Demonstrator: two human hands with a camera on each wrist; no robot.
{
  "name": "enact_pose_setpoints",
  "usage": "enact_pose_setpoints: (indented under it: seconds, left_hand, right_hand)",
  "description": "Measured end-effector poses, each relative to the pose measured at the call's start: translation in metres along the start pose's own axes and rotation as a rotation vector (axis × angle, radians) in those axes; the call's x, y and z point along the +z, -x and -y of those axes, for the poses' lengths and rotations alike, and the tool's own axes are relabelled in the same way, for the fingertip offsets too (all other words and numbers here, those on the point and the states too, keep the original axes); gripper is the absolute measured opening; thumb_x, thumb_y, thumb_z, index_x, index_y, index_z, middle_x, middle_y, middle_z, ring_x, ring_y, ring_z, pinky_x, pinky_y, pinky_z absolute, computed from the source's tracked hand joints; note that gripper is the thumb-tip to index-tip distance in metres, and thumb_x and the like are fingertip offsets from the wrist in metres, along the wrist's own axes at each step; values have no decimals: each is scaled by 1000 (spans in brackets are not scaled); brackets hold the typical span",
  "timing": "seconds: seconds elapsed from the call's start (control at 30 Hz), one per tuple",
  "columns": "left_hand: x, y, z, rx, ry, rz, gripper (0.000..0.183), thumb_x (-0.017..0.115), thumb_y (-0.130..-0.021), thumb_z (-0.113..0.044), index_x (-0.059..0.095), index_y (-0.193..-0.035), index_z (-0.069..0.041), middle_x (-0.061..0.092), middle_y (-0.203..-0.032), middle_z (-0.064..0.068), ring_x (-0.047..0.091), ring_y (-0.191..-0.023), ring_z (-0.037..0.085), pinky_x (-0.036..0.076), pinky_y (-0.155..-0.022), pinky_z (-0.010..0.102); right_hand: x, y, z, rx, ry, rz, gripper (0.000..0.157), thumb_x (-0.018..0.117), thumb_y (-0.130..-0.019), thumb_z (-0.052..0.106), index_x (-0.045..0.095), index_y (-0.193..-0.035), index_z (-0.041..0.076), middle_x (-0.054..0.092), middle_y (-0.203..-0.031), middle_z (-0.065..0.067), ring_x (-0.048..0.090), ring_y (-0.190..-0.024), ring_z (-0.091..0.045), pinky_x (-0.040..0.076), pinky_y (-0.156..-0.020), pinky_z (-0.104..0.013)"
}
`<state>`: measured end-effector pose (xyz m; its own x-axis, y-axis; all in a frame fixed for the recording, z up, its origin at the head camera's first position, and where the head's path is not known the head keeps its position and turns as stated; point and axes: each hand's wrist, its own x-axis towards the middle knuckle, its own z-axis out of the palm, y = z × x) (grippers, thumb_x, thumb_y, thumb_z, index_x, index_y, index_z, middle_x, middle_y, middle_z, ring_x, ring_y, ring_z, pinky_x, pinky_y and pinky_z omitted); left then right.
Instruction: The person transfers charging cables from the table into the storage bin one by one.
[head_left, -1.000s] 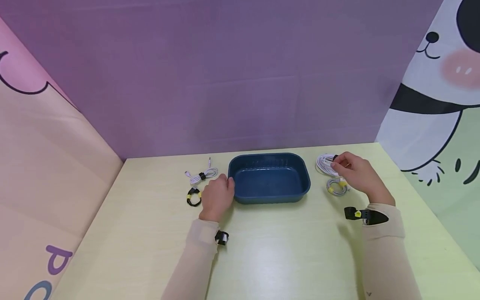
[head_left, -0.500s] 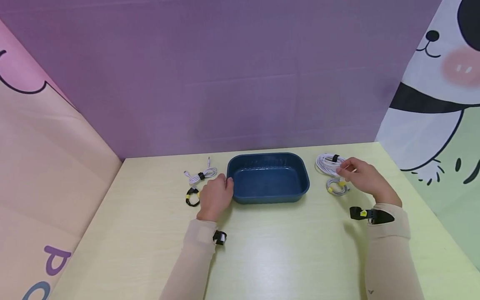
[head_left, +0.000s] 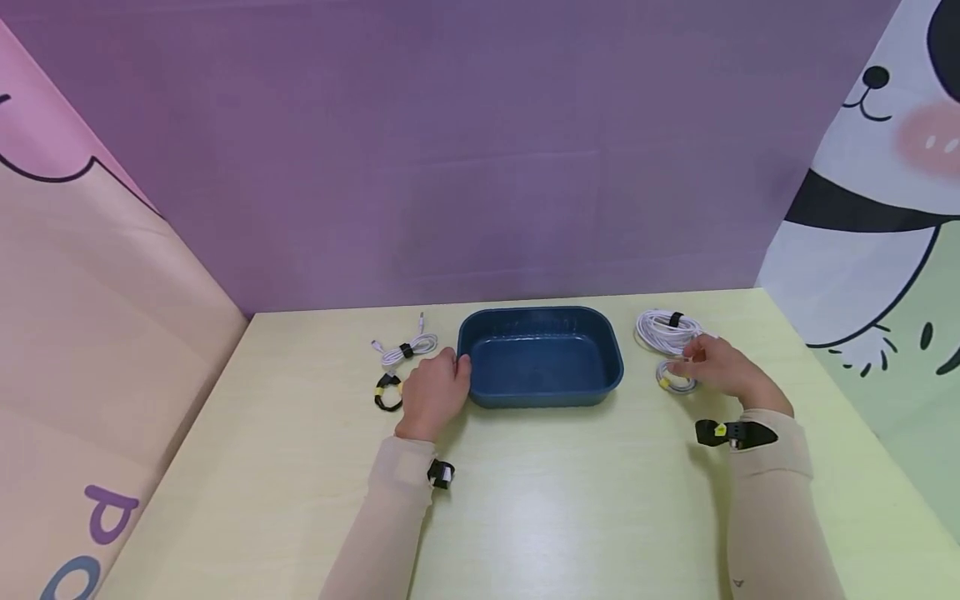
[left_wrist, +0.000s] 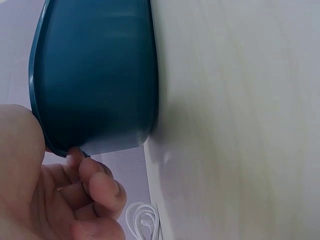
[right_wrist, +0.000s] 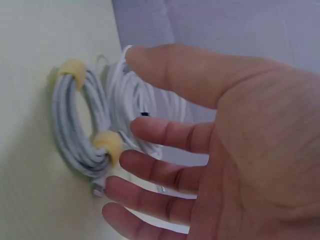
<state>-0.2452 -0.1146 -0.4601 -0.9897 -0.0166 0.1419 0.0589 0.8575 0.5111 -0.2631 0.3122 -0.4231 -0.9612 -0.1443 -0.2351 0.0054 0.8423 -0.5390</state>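
A dark blue rectangular plastic bin (head_left: 540,398) stands on the table. My left hand (head_left: 432,392) holds its left end; in the left wrist view the rim sits between thumb and curled fingers (left_wrist: 102,190). At the right, my right hand (head_left: 723,367) hovers over a small coiled grey cable (head_left: 678,385) with yellow ties. In the right wrist view that grey cable (right_wrist: 75,130) lies just beyond the spread fingertips, and nothing is in the palm. Behind it is a larger coiled white cable (head_left: 663,332) with a black tie.
Left of the bin lie a bundled white cable (head_left: 408,350) with a black strap and a small black cable coil (head_left: 387,393) with yellow ties. A purple backdrop (head_left: 495,167) rises along the table's far edge, with printed panels on both sides.
My right hand has moved from the white cable coil, first back a little, then down over the grey coil. The left hand keeps its hold on the bin.
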Motion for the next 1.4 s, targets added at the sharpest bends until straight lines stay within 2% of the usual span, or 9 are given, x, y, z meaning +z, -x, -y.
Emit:
enact_pose_setpoints:
  seconds: [0.13,0.3,0.67,1.0,1.4]
  left_hand:
    - [0,0,-2,0,-4,7,38,48,-106,-34,51,-75,-13,45,-60,2,51,-52,23,32,-45,32]
    - [1,-2,-4,-3,2,4,37,48,-106,-34,52,-75,-13,45,-60,2,51,-52,23,32,-45,32]
    - [7,-5,-9,9,20,10,38,49,-106,-34,52,-75,-13,46,-60,2,52,-52,23,32,-45,32]
    - [9,-8,-9,2,19,9,38,48,-106,-34,53,-75,-13,47,-61,3,52,-53,23,32,-45,32]
    - [7,-8,-4,-8,19,13,37,48,-106,-34,53,-77,-12,46,-61,3,51,-52,23,31,-46,31]
  right_hand:
    - [3,-2,-3,22,-2,4,47,69,-94,36,49,-110,-3,54,-109,-22,51,-98,-35,41,-77,-36]
    - [4,-3,-2,55,-2,10,51,75,-90,35,47,-110,-4,53,-108,-22,50,-96,-34,40,-77,-35]
    - [5,1,-4,120,4,12,52,79,-86,34,46,-105,-2,49,-92,-10,48,-89,-28,38,-72,-35]
    - [2,1,-4,155,-2,2,54,78,-85,29,44,-111,-5,52,-102,-18,49,-96,-34,40,-78,-38]
    - [4,-5,-8,185,41,-9,34,75,-85,26,59,-99,-1,60,-93,-13,52,-87,-29,39,-70,-33]
